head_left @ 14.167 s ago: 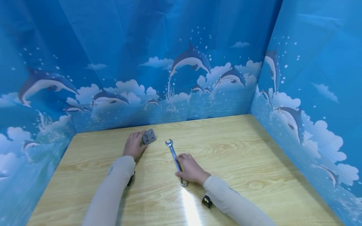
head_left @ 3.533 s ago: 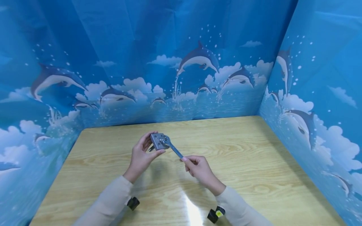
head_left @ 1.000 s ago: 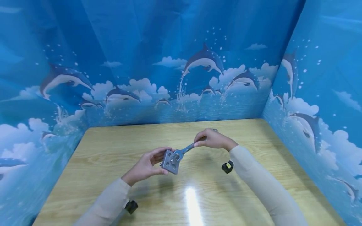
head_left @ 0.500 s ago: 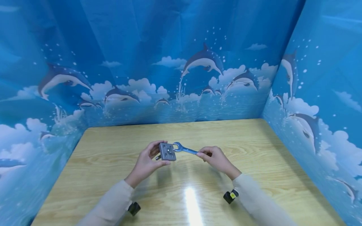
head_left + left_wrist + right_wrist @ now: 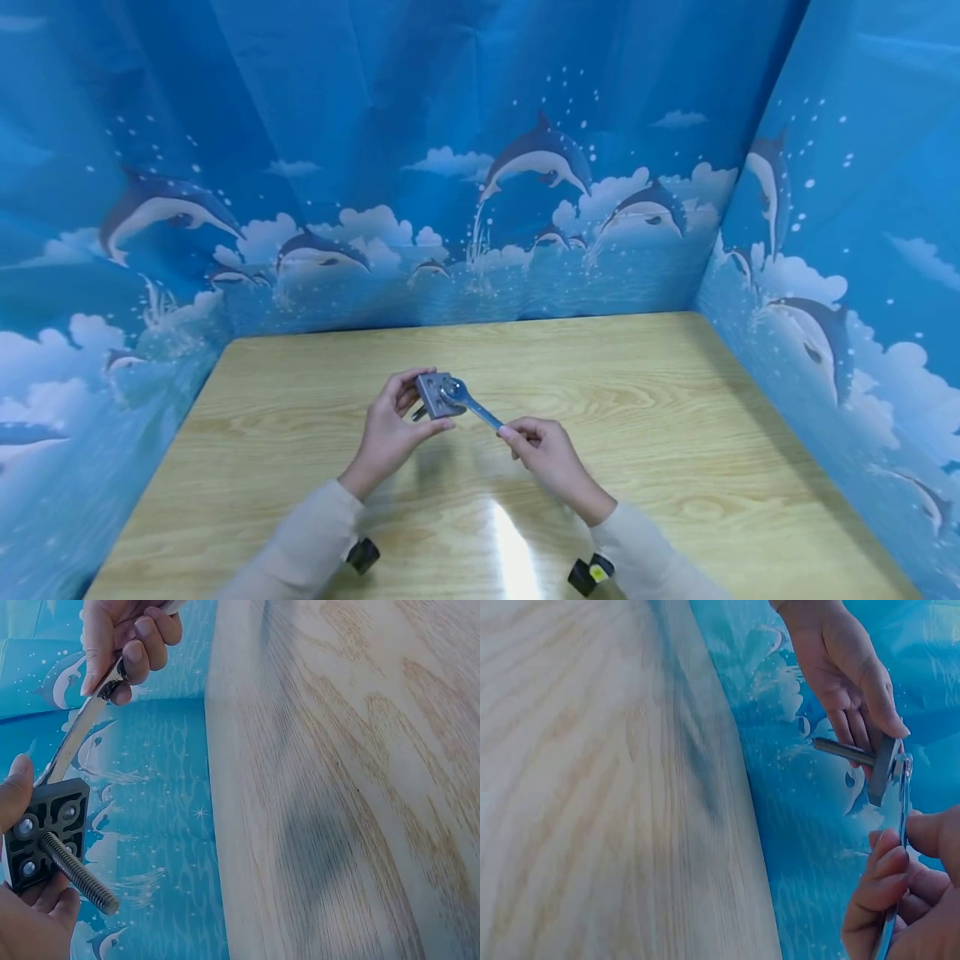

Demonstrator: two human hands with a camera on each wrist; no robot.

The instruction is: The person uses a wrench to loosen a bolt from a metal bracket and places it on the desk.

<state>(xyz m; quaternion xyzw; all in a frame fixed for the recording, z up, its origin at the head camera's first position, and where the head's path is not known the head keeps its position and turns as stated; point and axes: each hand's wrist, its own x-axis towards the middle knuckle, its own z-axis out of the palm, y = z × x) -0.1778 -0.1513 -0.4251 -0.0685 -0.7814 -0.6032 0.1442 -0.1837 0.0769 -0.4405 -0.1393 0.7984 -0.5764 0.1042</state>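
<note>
One square metal plate (image 5: pixel 437 394) with one threaded bolt (image 5: pixel 79 874) through it is being held above the wooden table (image 5: pixel 675 467) by the left hand (image 5: pixel 392 429), fingers grasping its edges. The right hand (image 5: pixel 546 450) is gripping one wrench (image 5: pixel 472 406), its head sitting on the plate. Bare tabletop is lying all around. No writing is readable.
</note>
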